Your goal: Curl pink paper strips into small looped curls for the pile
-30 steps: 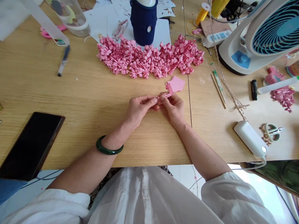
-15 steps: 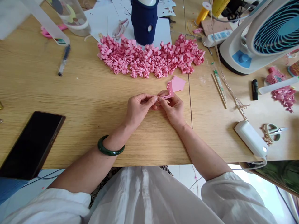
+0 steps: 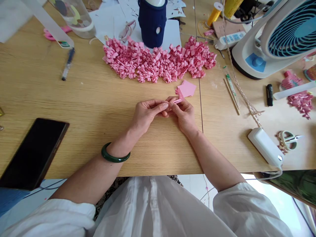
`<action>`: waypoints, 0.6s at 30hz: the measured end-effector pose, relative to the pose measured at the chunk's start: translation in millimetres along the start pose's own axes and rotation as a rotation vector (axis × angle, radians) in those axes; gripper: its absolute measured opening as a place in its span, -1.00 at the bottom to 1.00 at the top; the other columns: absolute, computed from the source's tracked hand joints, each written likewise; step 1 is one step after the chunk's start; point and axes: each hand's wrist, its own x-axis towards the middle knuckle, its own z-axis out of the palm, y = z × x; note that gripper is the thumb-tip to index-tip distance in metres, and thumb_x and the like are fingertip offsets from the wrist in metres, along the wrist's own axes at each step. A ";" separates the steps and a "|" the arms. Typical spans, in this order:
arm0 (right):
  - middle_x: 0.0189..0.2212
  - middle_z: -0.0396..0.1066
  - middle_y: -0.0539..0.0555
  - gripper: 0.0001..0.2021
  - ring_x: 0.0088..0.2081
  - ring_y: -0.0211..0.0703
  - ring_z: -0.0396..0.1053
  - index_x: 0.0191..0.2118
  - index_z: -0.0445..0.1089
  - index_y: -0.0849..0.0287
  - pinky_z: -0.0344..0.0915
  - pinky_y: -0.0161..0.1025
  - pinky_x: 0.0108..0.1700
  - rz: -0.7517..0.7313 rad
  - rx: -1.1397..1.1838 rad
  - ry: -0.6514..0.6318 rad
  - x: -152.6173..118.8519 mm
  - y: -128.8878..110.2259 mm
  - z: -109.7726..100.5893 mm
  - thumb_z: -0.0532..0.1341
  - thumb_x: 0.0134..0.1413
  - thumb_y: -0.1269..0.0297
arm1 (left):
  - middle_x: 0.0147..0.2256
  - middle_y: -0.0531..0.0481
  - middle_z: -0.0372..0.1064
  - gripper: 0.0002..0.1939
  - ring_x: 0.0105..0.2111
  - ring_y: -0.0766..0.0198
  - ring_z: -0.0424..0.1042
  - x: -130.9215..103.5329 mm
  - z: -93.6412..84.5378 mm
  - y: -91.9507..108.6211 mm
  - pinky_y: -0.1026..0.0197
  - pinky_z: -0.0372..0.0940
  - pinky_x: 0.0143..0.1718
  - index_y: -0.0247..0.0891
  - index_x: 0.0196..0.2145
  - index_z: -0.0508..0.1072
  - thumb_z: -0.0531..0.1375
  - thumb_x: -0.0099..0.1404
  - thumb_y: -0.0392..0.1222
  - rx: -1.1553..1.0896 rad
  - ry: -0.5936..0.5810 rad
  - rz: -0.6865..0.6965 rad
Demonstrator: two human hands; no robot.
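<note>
Many looped pink pieces lie in a long pile [image 3: 158, 62] on the worktop [image 3: 98, 105], so I judge that much work is already done. One strip [image 3: 177, 101] is between my hands, near the pile, and seems to me not yet finished. My right hand [image 3: 184, 113] is pinched on it; my left hand [image 3: 145, 113] has thumb and finger pressed together at its end, but what is between them is hidden. Just beyond lies a pink card [image 3: 187, 89], perhaps material that is left; I cannot tell if it is unused. Compared with half a second ago, my left fingertips are closer to the right ones, and the pile is unchanged.
</note>
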 end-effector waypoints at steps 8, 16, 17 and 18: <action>-0.34 0.45 -0.05 -0.63 -0.38 -0.35 0.45 -0.35 0.45 0.15 0.51 -0.35 -0.29 0.034 0.044 -0.018 -1.0 1.4 -1.9 0.55 0.06 0.01 | -0.50 0.03 0.58 -0.79 -0.51 0.35 0.51 0.2 -2.2 -3.4 0.28 0.45 -0.32 -0.24 -0.37 0.72 0.50 0.15 -0.04 0.109 0.007 0.115; -0.36 0.46 -0.06 -0.62 -0.41 -0.36 0.44 -0.36 0.45 0.15 0.49 -0.36 -0.32 0.008 0.037 -0.016 -0.8 1.8 -0.5 0.54 0.06 -0.02 | -0.45 0.02 0.62 -0.82 -0.50 0.32 0.53 -1.5 -0.7 -1.6 0.28 0.46 -0.35 -0.23 -0.35 0.72 0.46 0.19 -0.07 0.266 0.013 0.232; -0.37 0.46 -0.06 -0.62 -0.41 -0.36 0.44 -0.35 0.46 0.15 0.50 -0.36 -0.32 0.006 0.038 -0.021 -0.6 1.5 -0.7 0.54 0.07 -0.02 | -0.45 0.02 0.62 -0.83 -0.51 0.32 0.53 -1.3 -0.9 -1.7 0.28 0.45 -0.36 -0.23 -0.36 0.72 0.46 0.18 -0.08 0.264 0.009 0.238; -0.37 0.47 -0.06 -0.63 -0.41 -0.36 0.44 -0.35 0.46 0.14 0.50 -0.36 -0.31 0.008 0.038 -0.027 -0.4 1.1 -1.0 0.54 0.07 -0.01 | -0.46 0.02 0.62 -0.84 -0.52 0.32 0.53 -1.3 -1.0 -1.7 0.28 0.45 -0.37 -0.23 -0.36 0.72 0.47 0.17 -0.09 0.260 0.007 0.243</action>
